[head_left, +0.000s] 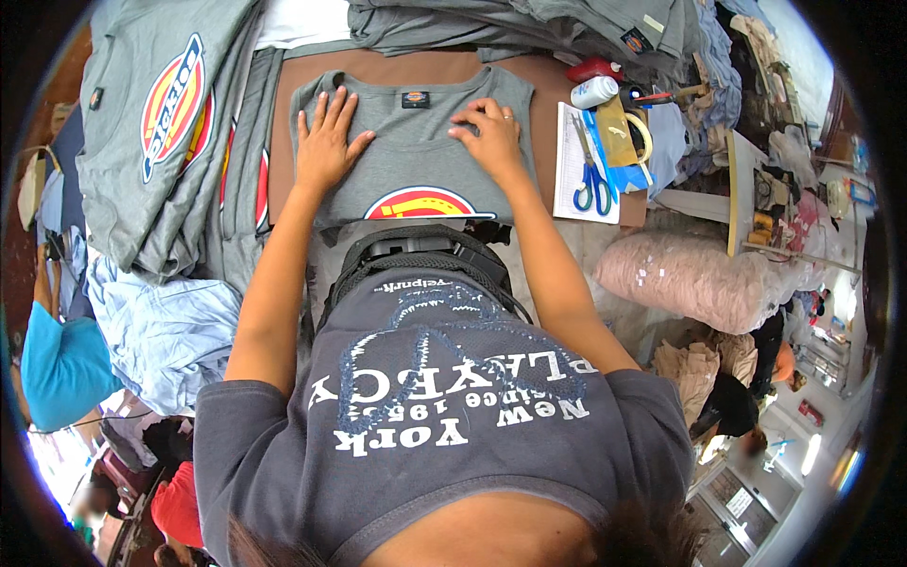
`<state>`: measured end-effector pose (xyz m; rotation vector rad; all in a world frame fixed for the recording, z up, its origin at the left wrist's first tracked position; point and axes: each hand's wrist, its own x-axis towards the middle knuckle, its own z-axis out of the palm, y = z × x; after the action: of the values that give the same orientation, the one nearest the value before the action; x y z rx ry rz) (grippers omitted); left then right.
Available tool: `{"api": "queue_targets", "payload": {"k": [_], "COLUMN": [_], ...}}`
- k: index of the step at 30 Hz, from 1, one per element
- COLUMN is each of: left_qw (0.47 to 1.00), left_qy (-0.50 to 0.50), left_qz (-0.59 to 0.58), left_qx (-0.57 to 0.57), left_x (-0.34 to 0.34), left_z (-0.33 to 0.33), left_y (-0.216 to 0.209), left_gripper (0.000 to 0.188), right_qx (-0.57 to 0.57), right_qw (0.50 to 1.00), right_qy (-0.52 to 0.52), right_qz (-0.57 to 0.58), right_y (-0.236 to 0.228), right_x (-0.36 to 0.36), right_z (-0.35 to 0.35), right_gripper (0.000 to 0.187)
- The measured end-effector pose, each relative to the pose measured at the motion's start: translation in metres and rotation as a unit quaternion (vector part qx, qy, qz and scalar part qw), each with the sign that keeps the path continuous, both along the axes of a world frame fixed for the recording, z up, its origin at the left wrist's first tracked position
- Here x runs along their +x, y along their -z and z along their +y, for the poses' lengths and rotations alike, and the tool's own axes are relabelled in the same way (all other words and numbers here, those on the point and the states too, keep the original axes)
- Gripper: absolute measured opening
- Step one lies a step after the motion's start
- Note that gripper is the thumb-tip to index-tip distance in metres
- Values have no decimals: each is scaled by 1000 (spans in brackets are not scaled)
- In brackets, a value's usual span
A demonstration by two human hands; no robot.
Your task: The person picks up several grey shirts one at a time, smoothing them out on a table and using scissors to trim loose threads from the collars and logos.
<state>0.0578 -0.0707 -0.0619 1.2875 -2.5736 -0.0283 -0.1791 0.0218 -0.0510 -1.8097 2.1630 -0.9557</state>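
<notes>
A grey T-shirt (420, 161) lies folded on a brown board in front of me, its neckline with a black label at the far edge. Part of a red, yellow and white print shows at its near edge. My left hand (328, 142) is open and rests flat on the shirt's left side, fingers spread. On the right side, my right hand (491, 142) touches the cloth with bent fingers, a small gap showing between thumb and forefinger. A ring is on one of its fingers.
Grey printed shirts (142, 132) are piled at left, above a light-blue cloth heap (165, 331). More grey garments (529, 24) lie behind the board. At right are blue-handled scissors (592, 189), paper, a tape roll (640, 139) and a white bottle (593, 92). A large plastic-wrapped bundle (680, 279) sits nearer.
</notes>
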Motion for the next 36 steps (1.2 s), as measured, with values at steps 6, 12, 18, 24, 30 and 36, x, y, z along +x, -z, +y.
{"api": "queue_targets", "payload": {"k": [6,12,18,24,30,36], "left_qw": [1000,1000,988,965,987,908], "left_qy": [5,10,28,-18,0,4], "left_qz": [-19,-16,151,256,154,315], "left_qx": [-2,6,13,-50,-48,275], "left_x": [0,-3,9,13,8,22], "left_z": [-5,-8,-20,-61,-91,-110], "left_y": [-2,0,11,3,13,-21], "left_gripper": [61,61,51,37,32,34], "right_qx": [9,-66,114,-32,-114,28], "right_qw": [992,938,964,943,991,999], "right_qy": [-64,38,207,332,64,5], "right_qz": [111,-337,-125,-14,-8,-19], "right_y": [-2,-1,-69,-65,-13,5], "right_x": [7,-44,-153,-161,-102,-96], "right_z": [-4,15,174,188,-3,-55], "right_gripper": [11,13,15,19,26,27]}}
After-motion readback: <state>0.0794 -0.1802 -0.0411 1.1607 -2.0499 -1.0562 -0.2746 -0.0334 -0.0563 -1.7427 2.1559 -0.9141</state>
